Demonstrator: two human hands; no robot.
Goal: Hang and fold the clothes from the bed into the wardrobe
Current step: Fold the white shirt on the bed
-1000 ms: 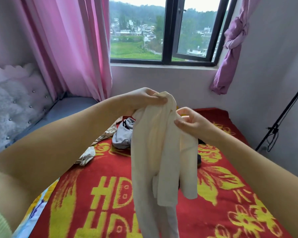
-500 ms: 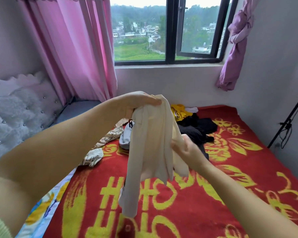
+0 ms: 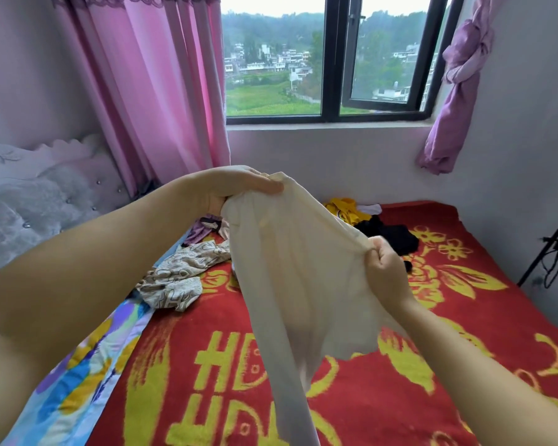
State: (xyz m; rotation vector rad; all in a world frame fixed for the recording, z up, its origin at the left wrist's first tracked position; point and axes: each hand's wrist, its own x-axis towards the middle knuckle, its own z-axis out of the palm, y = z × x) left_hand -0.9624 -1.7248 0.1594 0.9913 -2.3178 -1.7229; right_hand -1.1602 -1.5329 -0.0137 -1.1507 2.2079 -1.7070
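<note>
A thin, soft cream garment (image 3: 298, 278) hangs mid-frame above the bed (image 3: 384, 397), stretched between both hands. The left hand (image 3: 236, 191) pinches its upper edge; the right hand (image 3: 385, 272), fist curled, grips the other end. Below lies a fuzzy red blanket (image 3: 207, 381) with yellow flowers. Crumpled patterned cloth (image 3: 181, 275), black clothes (image 3: 390, 235) and a yellow garment (image 3: 345, 209) lie further back. Pink curtains (image 3: 161, 75) hang upper left of the window (image 3: 329, 59).
</note>
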